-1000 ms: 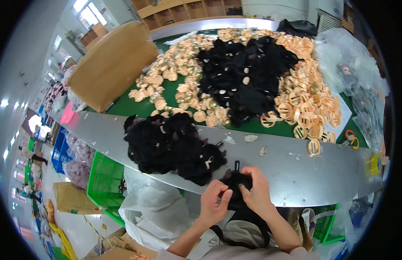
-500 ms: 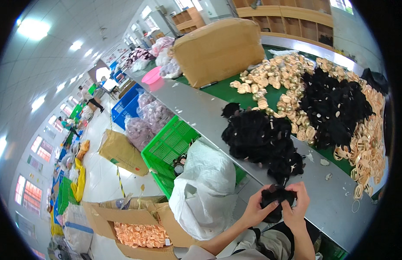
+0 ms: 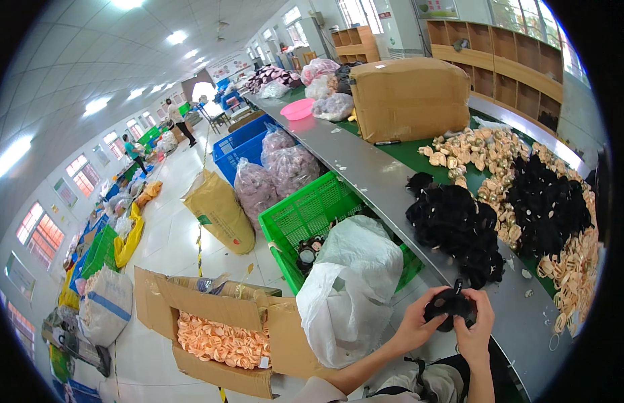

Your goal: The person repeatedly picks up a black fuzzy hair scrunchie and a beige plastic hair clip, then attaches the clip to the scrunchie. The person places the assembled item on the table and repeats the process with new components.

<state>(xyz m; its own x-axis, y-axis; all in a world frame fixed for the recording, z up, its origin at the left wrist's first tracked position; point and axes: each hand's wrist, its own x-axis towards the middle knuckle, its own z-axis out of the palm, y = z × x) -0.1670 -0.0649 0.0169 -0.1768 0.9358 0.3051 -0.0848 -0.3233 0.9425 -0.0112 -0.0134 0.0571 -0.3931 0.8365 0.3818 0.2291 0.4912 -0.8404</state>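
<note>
My left hand [image 3: 419,317] and my right hand [image 3: 478,327] both grip a small black fuzzy piece [image 3: 449,303] in front of my body. The thumbs press its near side and the fingers wrap round its edges. A short dark strip sticks up from its top. Just beyond my hands, a heap of similar black fuzzy pieces [image 3: 453,218] lies along the edge of the grey metal-edged table [image 3: 372,185]. Farther right lies a second black heap [image 3: 548,201], among peach plastic frames [image 3: 568,272] and shiny gold-and-peach round parts [image 3: 463,149].
Left of the table stands a green crate [image 3: 305,211] with a white sack [image 3: 349,285] over it. An open carton [image 3: 221,339] of peach parts sits on the floor. A large cardboard box [image 3: 412,101] and a pink basin [image 3: 297,109] stand farther along the table.
The view has swung, so the table and crates appear farther right and lower. Both hands still hold the black piece, which now appears turned, with more of its rounded face showing.
</note>
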